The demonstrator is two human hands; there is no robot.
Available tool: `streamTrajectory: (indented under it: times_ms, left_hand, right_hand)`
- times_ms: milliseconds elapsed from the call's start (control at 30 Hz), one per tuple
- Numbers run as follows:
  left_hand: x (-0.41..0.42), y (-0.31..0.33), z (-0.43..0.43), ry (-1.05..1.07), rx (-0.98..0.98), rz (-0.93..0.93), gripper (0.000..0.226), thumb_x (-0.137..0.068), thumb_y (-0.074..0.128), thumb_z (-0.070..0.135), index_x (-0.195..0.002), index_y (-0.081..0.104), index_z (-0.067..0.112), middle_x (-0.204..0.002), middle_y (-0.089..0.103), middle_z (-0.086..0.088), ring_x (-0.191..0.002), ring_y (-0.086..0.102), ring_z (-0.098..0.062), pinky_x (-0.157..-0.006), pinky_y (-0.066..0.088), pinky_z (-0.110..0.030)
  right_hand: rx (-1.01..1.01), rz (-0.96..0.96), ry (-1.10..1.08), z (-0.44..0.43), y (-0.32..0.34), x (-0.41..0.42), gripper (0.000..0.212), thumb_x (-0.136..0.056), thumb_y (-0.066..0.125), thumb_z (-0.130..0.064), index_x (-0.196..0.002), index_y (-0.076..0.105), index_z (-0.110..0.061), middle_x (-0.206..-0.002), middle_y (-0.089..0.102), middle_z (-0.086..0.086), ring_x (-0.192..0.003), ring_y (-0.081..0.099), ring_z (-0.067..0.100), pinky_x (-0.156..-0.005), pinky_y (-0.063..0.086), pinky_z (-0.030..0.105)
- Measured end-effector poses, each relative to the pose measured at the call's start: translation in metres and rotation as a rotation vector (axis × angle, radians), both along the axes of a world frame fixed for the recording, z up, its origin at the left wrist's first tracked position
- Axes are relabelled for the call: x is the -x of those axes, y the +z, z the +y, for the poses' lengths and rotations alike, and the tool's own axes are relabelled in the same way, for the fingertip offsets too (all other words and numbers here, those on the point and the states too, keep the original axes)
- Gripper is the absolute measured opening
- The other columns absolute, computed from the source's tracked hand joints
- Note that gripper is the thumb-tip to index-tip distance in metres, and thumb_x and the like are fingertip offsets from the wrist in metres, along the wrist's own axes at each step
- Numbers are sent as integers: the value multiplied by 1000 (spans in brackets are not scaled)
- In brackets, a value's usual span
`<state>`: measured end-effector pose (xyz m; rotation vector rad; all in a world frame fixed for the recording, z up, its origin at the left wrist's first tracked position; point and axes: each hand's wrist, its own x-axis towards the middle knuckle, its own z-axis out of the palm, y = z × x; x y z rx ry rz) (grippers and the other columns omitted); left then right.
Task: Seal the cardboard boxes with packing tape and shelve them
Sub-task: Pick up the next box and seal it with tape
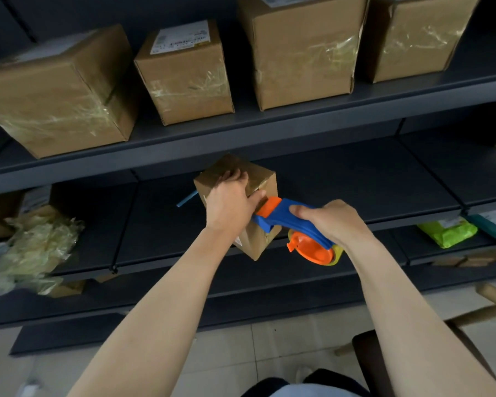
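**Dark Shelving Unit: Small Box Held Against Tape Dispenser**

Dark grey shelving (298, 118) fills the view. Four taped cardboard boxes (60, 90) stand on its upper shelf, from 10 to 1 o'clock. Crumpled plastic film (32, 247) lies at 9 o'clock. At centre, the small cardboard box (261, 176) sits tilted over the middle shelf's front edge. The left hand (229, 204) grips it from above, fingers curled over the top. The right hand (335, 222), at 4 o'clock of the box, is wrapped round the blue handle of the tape dispenser (278, 214), whose orange head touches the box. A green packet (447, 232) lies at 3 o'clock.
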<state>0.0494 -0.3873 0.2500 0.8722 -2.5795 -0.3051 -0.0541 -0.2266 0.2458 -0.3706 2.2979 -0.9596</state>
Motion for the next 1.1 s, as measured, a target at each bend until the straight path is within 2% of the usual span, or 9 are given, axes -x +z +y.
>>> streamTrajectory:
  times_ms: [67, 167, 267, 400, 533, 667, 800, 867, 1100]
  left_hand:
    - [-4, 12, -4, 42, -49, 131, 49, -85, 64, 45, -118, 64, 8, -106, 69, -4, -96, 65, -19, -84, 51, -34]
    - [-12, 26, -19, 110, -301, 190, 38, -80, 68, 48, -100, 73, 15, -76, 63, 10, -67, 60, -6, -68, 52, -29]
    - [-20, 22, -38, 140, -621, 172, 33, -78, 69, 52, -82, 75, 20, -74, 72, 2, -71, 68, -16, -67, 53, -32]
    - [-24, -9, -58, 249, -817, 196, 36, -85, 67, 43, -90, 73, 8, -88, 73, -11, -85, 69, -26, -83, 55, -43]
    - [-25, -35, -72, 323, -856, 198, 28, -89, 65, 32, -101, 70, 7, -107, 69, -15, -101, 64, -30, -85, 49, -34]
    - [-16, -44, -71, 312, -889, 127, 65, -79, 71, 47, -131, 55, 11, -128, 59, -8, -113, 58, -22, -92, 45, -28]
    - [-6, -54, -71, 373, -787, 24, 36, -80, 67, 51, -87, 60, 16, -102, 66, -8, -72, 57, -11, -58, 41, -24]
    - [-2, -57, -74, 397, -806, 30, 33, -80, 68, 48, -79, 55, 18, -95, 66, -7, -67, 54, -11, -59, 40, -26]
    - [3, -58, -82, 403, -806, 34, 37, -84, 67, 38, -102, 64, 6, -110, 65, -13, -89, 59, -22, -75, 44, -31]
  right_hand:
    - [30, 5, 2, 0, 9, 3, 57, -69, 69, -66, -84, 64, -12, -69, 67, 3, -54, 62, 14, -47, 39, 23]
    - [41, 61, 14, -5, 25, 9, 57, -65, 70, -68, -83, 63, -14, -71, 67, 2, -57, 63, 15, -46, 37, 23]
    - [14, 131, 30, -17, 35, 10, 56, -61, 69, -69, -79, 59, -17, -71, 64, 0, -58, 62, 15, -46, 37, 24]
    - [-8, 167, 83, -47, 32, 2, 50, -64, 69, -65, -71, 45, -22, -73, 55, -2, -63, 57, 16, -48, 37, 26]
    - [-107, 252, 175, -75, 24, -9, 47, -69, 68, -60, -67, 40, -23, -69, 49, -2, -61, 51, 17, -47, 31, 26]
    - [-140, 265, 178, -85, 27, -5, 46, -71, 67, -60, -68, 42, -22, -69, 52, 0, -59, 49, 17, -47, 30, 26]
    - [-165, 257, 194, -88, 27, -3, 49, -71, 66, -63, -68, 41, -21, -70, 52, 1, -60, 50, 18, -47, 31, 27]
    - [-171, 246, 190, -88, 27, -1, 49, -72, 66, -63, -68, 41, -21, -71, 52, 1, -61, 50, 18, -47, 31, 27]
    - [-124, 140, 208, -77, 28, 6, 54, -70, 68, -64, -85, 43, -18, -79, 52, 1, -69, 55, 18, -50, 37, 28]
